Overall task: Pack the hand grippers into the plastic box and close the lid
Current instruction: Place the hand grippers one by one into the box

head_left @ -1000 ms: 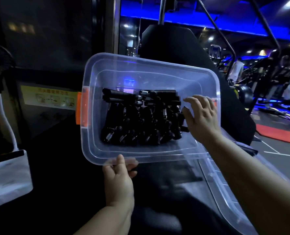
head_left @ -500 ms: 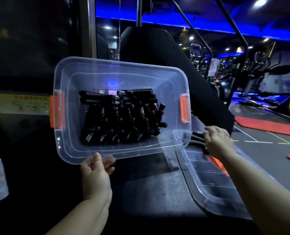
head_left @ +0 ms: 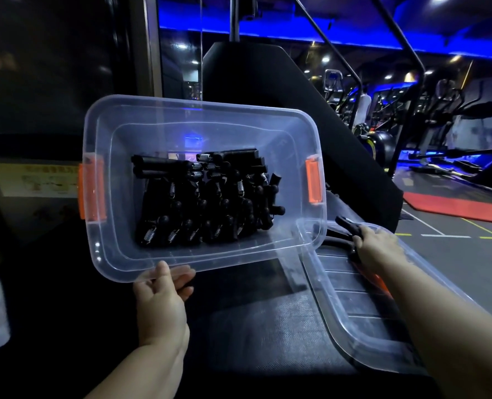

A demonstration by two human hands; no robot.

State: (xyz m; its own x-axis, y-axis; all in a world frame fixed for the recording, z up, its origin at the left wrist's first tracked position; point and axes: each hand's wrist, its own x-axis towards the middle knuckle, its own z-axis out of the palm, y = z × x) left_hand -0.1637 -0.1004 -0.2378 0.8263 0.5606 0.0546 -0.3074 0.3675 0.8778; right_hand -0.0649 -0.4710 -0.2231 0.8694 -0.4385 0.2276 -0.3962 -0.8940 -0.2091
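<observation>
Left hand (head_left: pixel 159 306) pinches the near rim of the clear plastic box (head_left: pixel 118 254), thumb on top, fingers curled beneath, holding it tilted so its open side faces the camera. Box carries an orange latch (head_left: pixel 91 191) on its left end and another orange latch (head_left: pixel 313 180) on its right end. Black hand grippers (head_left: pixel 204 203) with steel springs lie packed together inside against the bottom, most of them in rows, one or two lying across the top. Right hand (head_left: pixel 376 247) reaches past the box's lower right corner, fingers closed around one loose hand gripper (head_left: pixel 350 223), its black handle poking out beyond the fingertips. Clear lid (head_left: pixel 354 335) lies beneath that forearm on the dark bench (head_left: pixel 253 326), off the box. Gym machines (head_left: pixel 440 125) stand in blue light behind.
</observation>
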